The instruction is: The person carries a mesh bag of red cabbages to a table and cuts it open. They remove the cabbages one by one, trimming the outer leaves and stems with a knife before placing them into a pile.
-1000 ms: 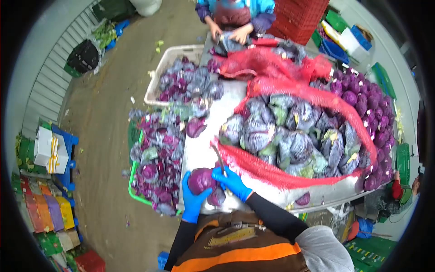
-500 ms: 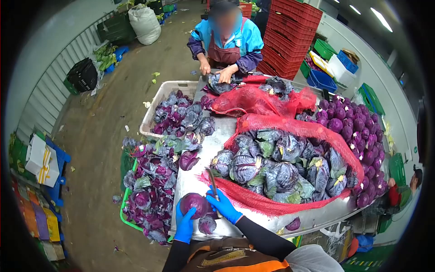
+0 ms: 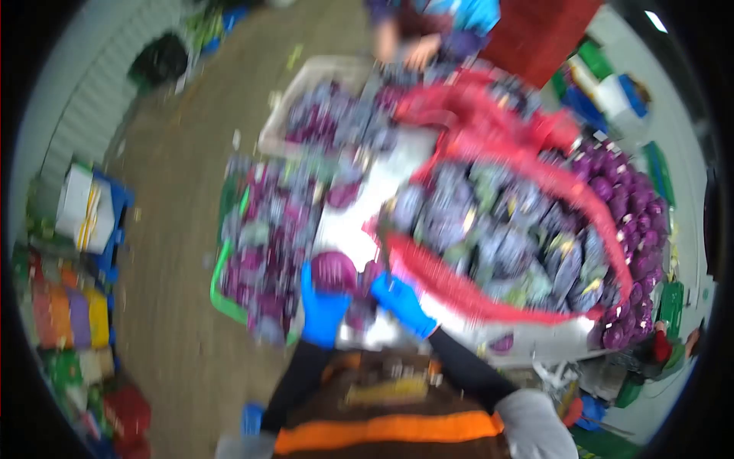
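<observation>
In the blurred head view, my left hand (image 3: 324, 307), in a blue glove, holds a round purple cabbage (image 3: 334, 272) at the near edge of the metal table (image 3: 348, 229). My right hand (image 3: 403, 303), also gloved in blue, is wrapped round a knife (image 3: 384, 249) whose blade points away from me. Between my hands lie further purple pieces (image 3: 362, 307). Just beyond my right hand, a red mesh sack (image 3: 451, 279) lies open around several leafy cabbages (image 3: 508, 249).
A green-rimmed crate (image 3: 223, 287) heaped with purple leaves stands at the left, with a white basket (image 3: 271, 126) of leaves beyond. Trimmed cabbages (image 3: 642, 222) are piled at the right. A co-worker's hands (image 3: 420, 52) are across the table.
The view has tilted down and blurred, so the table sits higher and further right. My left hand is now more below the cabbage. The knife remains in my right hand.
</observation>
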Demonstrator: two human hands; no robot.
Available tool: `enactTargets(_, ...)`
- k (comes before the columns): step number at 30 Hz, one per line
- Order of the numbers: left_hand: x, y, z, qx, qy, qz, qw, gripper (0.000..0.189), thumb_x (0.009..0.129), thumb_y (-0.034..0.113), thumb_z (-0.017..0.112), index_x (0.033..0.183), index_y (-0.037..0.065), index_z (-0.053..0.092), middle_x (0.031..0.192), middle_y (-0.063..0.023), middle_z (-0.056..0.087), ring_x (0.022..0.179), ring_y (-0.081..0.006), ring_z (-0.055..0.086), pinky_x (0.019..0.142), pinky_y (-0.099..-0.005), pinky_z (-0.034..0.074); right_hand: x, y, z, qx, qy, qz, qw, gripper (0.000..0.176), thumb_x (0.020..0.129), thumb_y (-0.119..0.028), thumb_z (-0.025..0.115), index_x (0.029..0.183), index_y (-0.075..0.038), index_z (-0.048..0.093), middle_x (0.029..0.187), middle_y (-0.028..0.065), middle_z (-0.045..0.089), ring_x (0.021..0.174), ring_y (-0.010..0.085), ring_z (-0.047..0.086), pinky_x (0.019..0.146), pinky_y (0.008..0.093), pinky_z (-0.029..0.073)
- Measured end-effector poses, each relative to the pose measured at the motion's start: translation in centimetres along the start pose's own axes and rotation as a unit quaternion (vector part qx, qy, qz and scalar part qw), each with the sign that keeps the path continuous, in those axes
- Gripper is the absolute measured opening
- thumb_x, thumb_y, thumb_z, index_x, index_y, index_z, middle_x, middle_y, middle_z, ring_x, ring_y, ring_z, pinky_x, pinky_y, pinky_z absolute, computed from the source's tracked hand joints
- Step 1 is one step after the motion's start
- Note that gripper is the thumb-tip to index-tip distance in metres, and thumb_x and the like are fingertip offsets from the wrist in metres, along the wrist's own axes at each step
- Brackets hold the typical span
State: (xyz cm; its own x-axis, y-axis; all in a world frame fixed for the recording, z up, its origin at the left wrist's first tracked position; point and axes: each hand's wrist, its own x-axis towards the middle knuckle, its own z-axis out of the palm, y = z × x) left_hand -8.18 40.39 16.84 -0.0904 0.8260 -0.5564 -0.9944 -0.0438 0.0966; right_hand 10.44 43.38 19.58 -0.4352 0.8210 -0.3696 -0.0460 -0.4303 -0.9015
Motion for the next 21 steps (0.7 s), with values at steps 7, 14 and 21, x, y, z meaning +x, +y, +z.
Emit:
enactTargets(7, -3.6, 0.4, 2.1, -0.058, -0.135, -0.128, 0.981, 0.079, 0.086, 0.062, 0.046, 0.141, 0.006, 0.036, 0.13, -0.0212, 0.049, 0.111, -0.0406, 0.054, 0.09, -0.052, 0.049, -1.2, 0.2, -3.2, -0.088, -0.053, 0.098, 0.99, 0.014, 0.087, -0.016, 0.069, 0.097, -0.007, 0.064, 0.074, -0.0034, 0.057, 0.06, 0.0037, 0.051, 0.052, 0.0192, 0.042)
enactTargets(14, -4.0, 0.6, 5.0, -0.089, -0.18, -0.282, 0.938, 0.079, 0.088, 0.065, 0.039, 0.145, 0.01, 0.031, 0.141, -0.0247, 0.039, 0.126, -0.0431, 0.044, 0.099, -0.0606, 0.04, -0.3, -4.6, -0.6, 0.049, 0.013, -0.015, 0.999, 0.045, 0.085, -0.016, 0.071, 0.126, -0.004, 0.055, 0.11, 0.0036, 0.063, 0.075, 0.0041, 0.054, 0.065, 0.0223, 0.047)
enactTargets(21, -3.2, 0.4, 5.3, 0.21, -0.073, -0.029, 0.975, 0.072, 0.091, 0.06, 0.044, 0.14, 0.008, 0.039, 0.138, -0.016, 0.046, 0.124, -0.0316, 0.049, 0.103, -0.0521, 0.042, 1.6, -4.0, 0.4, -0.206, 0.017, -0.149, 0.967, 0.058, 0.077, -0.027, 0.079, 0.124, -0.002, 0.055, 0.102, 0.0057, 0.06, 0.091, 0.0149, 0.056, 0.084, 0.0296, 0.046)
